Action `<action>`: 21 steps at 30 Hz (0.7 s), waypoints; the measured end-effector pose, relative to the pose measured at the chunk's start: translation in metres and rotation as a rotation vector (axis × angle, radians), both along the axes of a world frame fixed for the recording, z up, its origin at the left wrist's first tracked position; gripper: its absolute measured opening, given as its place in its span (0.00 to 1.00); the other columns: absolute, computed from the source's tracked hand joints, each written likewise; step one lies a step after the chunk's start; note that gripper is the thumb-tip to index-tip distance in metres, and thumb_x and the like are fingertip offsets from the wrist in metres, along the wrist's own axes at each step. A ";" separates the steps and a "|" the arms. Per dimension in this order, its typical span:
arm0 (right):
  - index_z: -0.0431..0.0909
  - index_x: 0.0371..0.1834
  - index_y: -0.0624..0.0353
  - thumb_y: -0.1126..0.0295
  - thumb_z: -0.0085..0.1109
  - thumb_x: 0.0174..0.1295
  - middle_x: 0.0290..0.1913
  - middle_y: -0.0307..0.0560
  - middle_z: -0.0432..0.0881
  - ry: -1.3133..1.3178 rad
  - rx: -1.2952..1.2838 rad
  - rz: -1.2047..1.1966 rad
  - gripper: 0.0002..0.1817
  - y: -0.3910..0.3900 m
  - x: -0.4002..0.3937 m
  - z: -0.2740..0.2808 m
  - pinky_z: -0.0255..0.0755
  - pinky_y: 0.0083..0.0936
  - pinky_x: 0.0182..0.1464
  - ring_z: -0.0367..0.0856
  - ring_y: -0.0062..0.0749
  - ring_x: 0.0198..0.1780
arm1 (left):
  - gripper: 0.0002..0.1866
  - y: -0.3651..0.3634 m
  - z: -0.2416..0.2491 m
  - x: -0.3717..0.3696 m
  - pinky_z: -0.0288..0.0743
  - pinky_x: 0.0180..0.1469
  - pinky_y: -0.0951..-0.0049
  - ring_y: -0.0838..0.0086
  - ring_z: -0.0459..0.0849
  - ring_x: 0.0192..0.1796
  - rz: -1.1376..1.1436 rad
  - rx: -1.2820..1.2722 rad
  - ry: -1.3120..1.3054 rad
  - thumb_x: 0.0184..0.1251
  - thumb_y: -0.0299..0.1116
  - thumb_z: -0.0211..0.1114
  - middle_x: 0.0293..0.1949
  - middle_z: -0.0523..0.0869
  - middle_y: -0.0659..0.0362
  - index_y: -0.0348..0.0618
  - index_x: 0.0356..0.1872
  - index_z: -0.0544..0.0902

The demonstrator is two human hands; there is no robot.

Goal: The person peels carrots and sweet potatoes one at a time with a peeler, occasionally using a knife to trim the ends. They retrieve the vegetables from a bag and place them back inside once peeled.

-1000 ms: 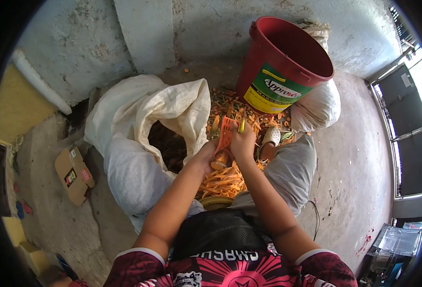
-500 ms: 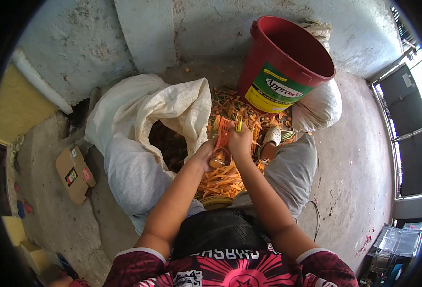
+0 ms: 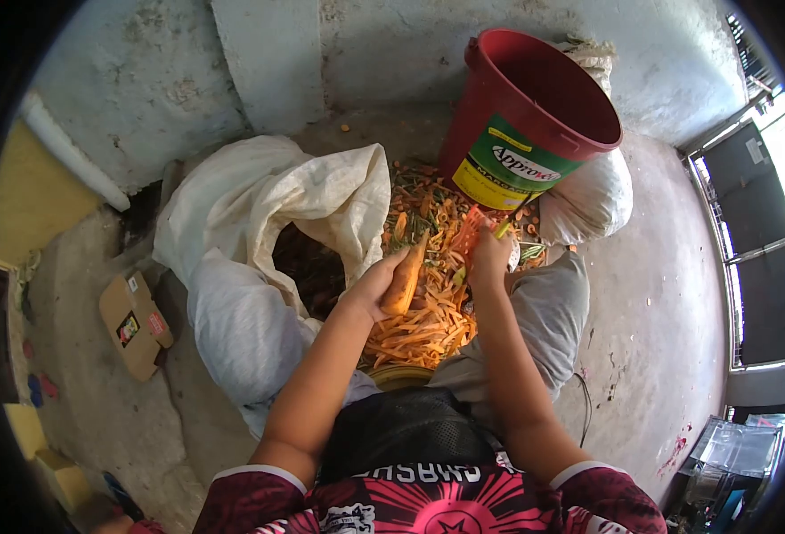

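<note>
Carrot [image 3: 403,285], tilted, held over the near end of the carrot-strip heap [image 3: 423,331]. Left hand [image 3: 377,287]: fingers closed around the carrot's thick end, the narrow end pointing away from the body. Right hand [image 3: 491,255]: at the right side of the heap, apart from the carrot, fingers closed on an orange slotted tool [image 3: 469,231] and a yellow-green handle [image 3: 502,230]. Yellow basin [image 3: 403,376]: rim visible at the heap's near edge. Open woven sack [image 3: 321,191]: left of the heap. Red bucket [image 3: 508,116]: beyond the heap, toward the right. Cardboard box [image 3: 132,329]: on the floor, well left of the heap.
</note>
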State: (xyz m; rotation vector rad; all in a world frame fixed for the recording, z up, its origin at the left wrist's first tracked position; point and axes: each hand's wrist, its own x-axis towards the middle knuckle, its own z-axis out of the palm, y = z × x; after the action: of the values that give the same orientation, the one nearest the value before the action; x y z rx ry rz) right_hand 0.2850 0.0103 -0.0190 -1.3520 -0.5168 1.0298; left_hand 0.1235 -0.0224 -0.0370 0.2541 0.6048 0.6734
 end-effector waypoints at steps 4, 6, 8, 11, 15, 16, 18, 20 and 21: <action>0.70 0.28 0.61 0.67 0.49 0.58 0.17 0.38 0.69 -0.026 0.085 0.177 0.08 -0.011 -0.030 0.001 0.60 0.16 0.15 0.66 0.18 0.16 | 0.19 0.003 -0.014 0.000 0.74 0.23 0.73 0.73 0.78 0.25 -0.019 -0.048 0.026 0.62 0.48 0.44 0.28 0.78 0.56 0.42 0.37 0.71; 0.71 0.29 0.64 0.66 0.49 0.58 0.20 0.40 0.73 -0.397 0.104 0.242 0.11 -0.018 -0.039 0.003 0.64 0.17 0.23 0.70 0.19 0.22 | 0.18 0.006 -0.032 0.000 0.75 0.24 0.72 0.72 0.79 0.27 -0.022 -0.043 -0.085 0.63 0.46 0.43 0.30 0.79 0.56 0.42 0.39 0.72; 0.71 0.28 0.65 0.65 0.49 0.58 0.21 0.41 0.73 -0.571 0.161 0.260 0.12 -0.029 -0.051 0.016 0.64 0.19 0.26 0.70 0.21 0.23 | 0.17 0.003 -0.022 0.005 0.75 0.25 0.72 0.73 0.79 0.26 0.040 -0.038 -0.053 0.64 0.43 0.41 0.29 0.79 0.57 0.42 0.39 0.72; 0.71 0.29 0.66 0.64 0.49 0.58 0.21 0.44 0.73 -0.646 0.095 0.318 0.13 -0.031 -0.052 0.022 0.64 0.22 0.27 0.71 0.25 0.23 | 0.16 0.000 -0.015 0.004 0.76 0.27 0.72 0.73 0.80 0.27 0.058 -0.045 -0.031 0.65 0.39 0.39 0.28 0.79 0.58 0.42 0.38 0.73; 0.71 0.30 0.66 0.64 0.49 0.57 0.21 0.48 0.74 -0.678 0.105 0.296 0.13 -0.033 -0.054 0.023 0.65 0.24 0.28 0.71 0.28 0.23 | 0.15 0.000 -0.029 0.004 0.77 0.27 0.73 0.74 0.80 0.27 0.061 -0.091 -0.074 0.64 0.38 0.38 0.28 0.79 0.58 0.41 0.37 0.73; 0.71 0.30 0.66 0.64 0.48 0.57 0.21 0.49 0.74 -0.690 0.131 0.287 0.13 -0.035 -0.054 0.023 0.65 0.25 0.28 0.72 0.31 0.24 | 0.15 0.001 -0.035 0.003 0.76 0.27 0.73 0.73 0.80 0.27 0.010 -0.044 -0.137 0.64 0.38 0.39 0.28 0.79 0.58 0.41 0.36 0.73; 0.71 0.31 0.65 0.64 0.47 0.58 0.21 0.51 0.74 -0.715 0.184 0.269 0.12 -0.036 -0.055 0.022 0.66 0.27 0.28 0.74 0.36 0.25 | 0.16 0.002 -0.046 -0.003 0.75 0.27 0.73 0.72 0.79 0.27 -0.093 0.051 -0.262 0.64 0.39 0.39 0.28 0.79 0.57 0.40 0.35 0.73; 0.70 0.31 0.65 0.65 0.46 0.58 0.21 0.53 0.74 -0.830 0.201 0.165 0.12 -0.031 -0.050 0.021 0.66 0.29 0.28 0.75 0.39 0.25 | 0.16 -0.005 -0.010 0.006 0.72 0.25 0.75 0.73 0.77 0.25 -0.031 -0.025 -0.027 0.65 0.41 0.39 0.26 0.77 0.57 0.41 0.34 0.72; 0.70 0.31 0.65 0.65 0.46 0.59 0.22 0.53 0.74 -0.885 0.208 0.113 0.12 -0.027 -0.046 0.018 0.66 0.30 0.29 0.75 0.41 0.26 | 0.17 -0.009 0.002 0.010 0.71 0.24 0.75 0.73 0.75 0.24 -0.001 -0.065 0.093 0.65 0.42 0.38 0.25 0.76 0.57 0.41 0.33 0.72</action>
State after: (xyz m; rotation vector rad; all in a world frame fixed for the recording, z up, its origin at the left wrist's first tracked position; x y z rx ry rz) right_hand 0.2387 -0.0166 -0.0008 -1.5596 -1.3255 0.3933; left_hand 0.1334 -0.0314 -0.0351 0.2263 0.7143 0.6430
